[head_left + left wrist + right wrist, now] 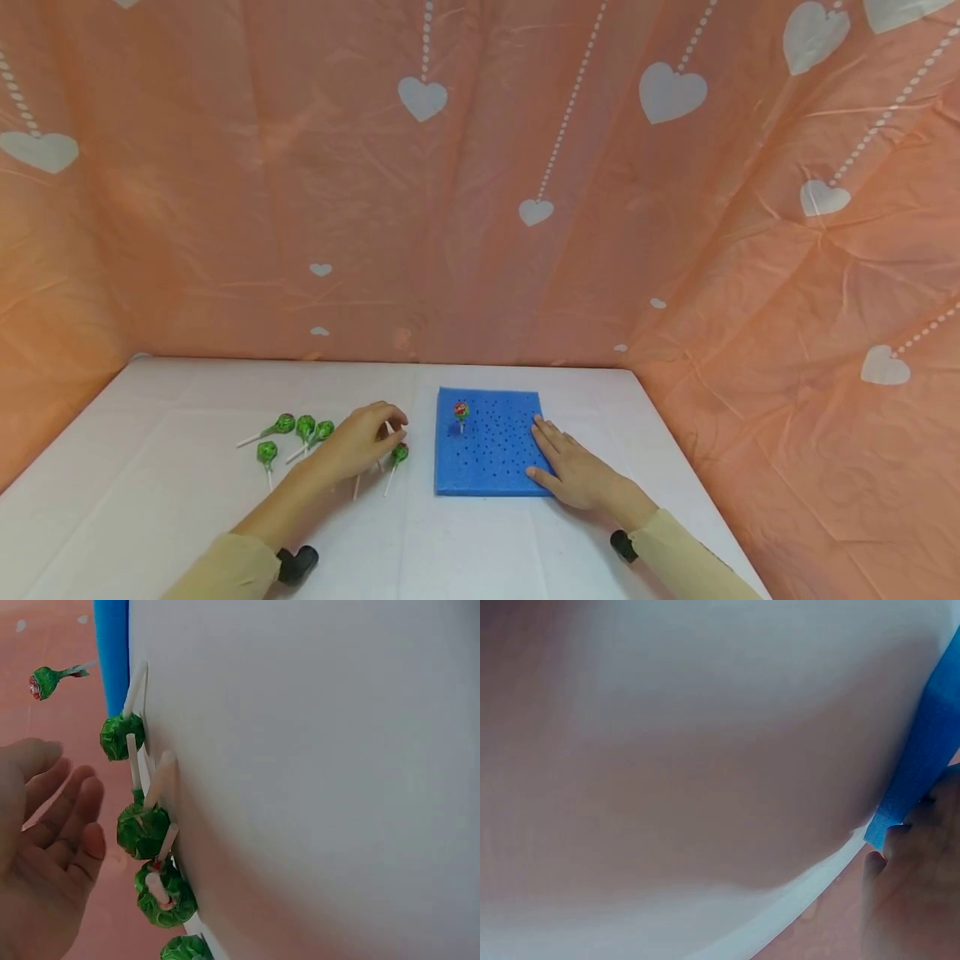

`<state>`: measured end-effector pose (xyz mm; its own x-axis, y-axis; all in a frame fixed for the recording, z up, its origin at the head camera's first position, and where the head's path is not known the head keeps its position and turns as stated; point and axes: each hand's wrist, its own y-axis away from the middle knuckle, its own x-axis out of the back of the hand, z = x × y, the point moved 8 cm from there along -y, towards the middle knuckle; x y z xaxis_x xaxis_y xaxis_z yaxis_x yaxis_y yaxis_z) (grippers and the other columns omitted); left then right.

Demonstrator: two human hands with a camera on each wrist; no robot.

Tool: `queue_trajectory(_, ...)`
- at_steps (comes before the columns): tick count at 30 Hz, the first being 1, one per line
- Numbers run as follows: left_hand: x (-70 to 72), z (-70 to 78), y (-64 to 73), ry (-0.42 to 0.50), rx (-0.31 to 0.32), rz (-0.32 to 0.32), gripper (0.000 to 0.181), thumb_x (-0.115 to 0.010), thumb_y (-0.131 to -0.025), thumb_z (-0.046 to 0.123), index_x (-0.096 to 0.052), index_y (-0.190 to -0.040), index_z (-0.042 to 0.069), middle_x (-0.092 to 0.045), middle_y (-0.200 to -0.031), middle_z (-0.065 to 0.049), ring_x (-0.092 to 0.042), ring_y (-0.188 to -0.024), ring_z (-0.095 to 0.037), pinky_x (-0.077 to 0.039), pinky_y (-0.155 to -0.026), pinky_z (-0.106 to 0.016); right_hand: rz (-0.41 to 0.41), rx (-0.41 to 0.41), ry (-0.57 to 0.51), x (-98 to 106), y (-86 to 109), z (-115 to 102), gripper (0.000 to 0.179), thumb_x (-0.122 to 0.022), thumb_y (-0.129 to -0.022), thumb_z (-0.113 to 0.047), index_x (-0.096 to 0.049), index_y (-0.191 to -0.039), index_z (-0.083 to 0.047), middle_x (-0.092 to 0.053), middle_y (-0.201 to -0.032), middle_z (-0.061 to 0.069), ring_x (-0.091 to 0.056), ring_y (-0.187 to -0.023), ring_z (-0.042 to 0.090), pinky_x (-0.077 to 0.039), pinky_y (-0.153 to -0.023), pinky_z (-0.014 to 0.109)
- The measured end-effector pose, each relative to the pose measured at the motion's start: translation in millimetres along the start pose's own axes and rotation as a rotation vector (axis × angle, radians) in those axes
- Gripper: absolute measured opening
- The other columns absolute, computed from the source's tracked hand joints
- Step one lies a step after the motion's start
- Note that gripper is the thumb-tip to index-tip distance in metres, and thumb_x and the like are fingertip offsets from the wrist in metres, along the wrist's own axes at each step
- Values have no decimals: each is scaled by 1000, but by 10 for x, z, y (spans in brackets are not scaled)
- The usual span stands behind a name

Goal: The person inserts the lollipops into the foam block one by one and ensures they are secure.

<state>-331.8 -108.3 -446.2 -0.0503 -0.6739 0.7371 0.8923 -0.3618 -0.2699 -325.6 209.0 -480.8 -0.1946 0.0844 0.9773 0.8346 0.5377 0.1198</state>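
Note:
A blue foam board dotted with small holes lies on the white table. One lollipop in a green and red wrapper stands upright at its upper left. My right hand rests on the board's right edge with fingers extended. To the left of the board, my left hand hovers beside a green-wrapped lollipop, its fingers loosely bent and holding nothing. The left wrist view shows that hand apart from a row of lollipops. The left hand partly hides some sticks in the head view.
Several more green lollipops lie left of my left hand, sticks pointing different ways. The white table ends at an orange curtain with pale hearts, which hangs at the back and sides. Each wrist carries a black device.

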Motion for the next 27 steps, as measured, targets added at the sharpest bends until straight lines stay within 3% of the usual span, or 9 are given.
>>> queue_trajectory(11, -94, -17, 8, -106, 43, -154, 12, -78, -94, 14, -73, -103, 7, -62, -86, 5, -56, -74, -9, -52, -65, -24, 2, 3, -9, 6, 0, -7, 80, -41, -109, -54, -20, -164, 0, -11, -173, 16, -16, -158, 36, -20, -126, 54)
queue_trajectory(15, -106, -16, 4, -119, 36, -161, 9, -78, -94, 14, -73, -100, 9, -62, -85, 6, -56, -74, -8, -52, -66, -25, -1, 2, -14, 2, 1, -4, 80, -41, -109, -54, -20, -164, 0, -11, -173, 15, -16, -159, 35, -20, -126, 54)
queue_trajectory(27, -126, -44, 12, -98, 124, -176, 5, -77, -95, 14, -74, -98, 12, -65, -81, 6, -57, -71, -10, -52, -64, -27, -1, 5, -9, 16, 8, -16, 80, -42, -109, -53, -20, -164, 0, -12, -173, 16, -16, -158, 36, -20, -126, 53)
